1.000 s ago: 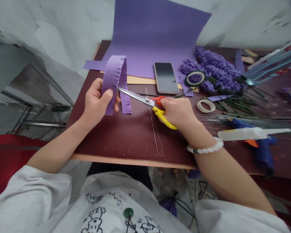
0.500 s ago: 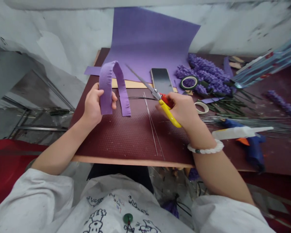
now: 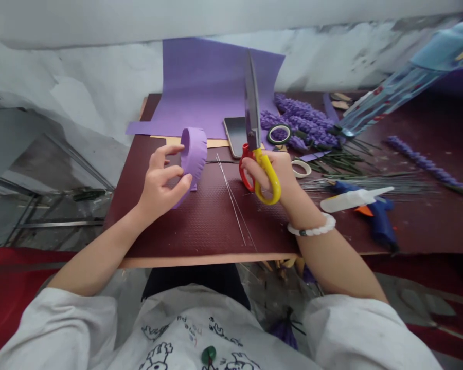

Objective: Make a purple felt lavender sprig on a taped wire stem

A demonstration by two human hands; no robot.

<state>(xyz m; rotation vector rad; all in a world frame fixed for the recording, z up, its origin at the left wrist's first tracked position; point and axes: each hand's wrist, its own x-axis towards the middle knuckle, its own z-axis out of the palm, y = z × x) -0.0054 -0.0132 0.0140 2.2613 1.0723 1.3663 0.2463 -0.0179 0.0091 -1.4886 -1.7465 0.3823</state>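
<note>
One dark red surface (image 3: 185,226) carries one purple sheet (image 3: 204,82) at the far edge and one blue glue gun (image 3: 374,210) at right. Right hand (image 3: 281,177) clamped on one pair of scissors (image 3: 254,133), centre, blades together, tips pointing far; left hand (image 3: 160,182) pinches one curled purple strip (image 3: 195,151) just left of them. Far of the hands lie one phone (image 3: 235,134), one green roll (image 3: 279,134) and one white roll (image 3: 301,168) of tape.

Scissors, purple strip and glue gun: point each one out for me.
scissors (image 3: 252,108), head view, on the shut blades.
purple strip (image 3: 196,149), head view, on its curled outer face.
glue gun (image 3: 378,220), head view, on the blue handle.
</note>
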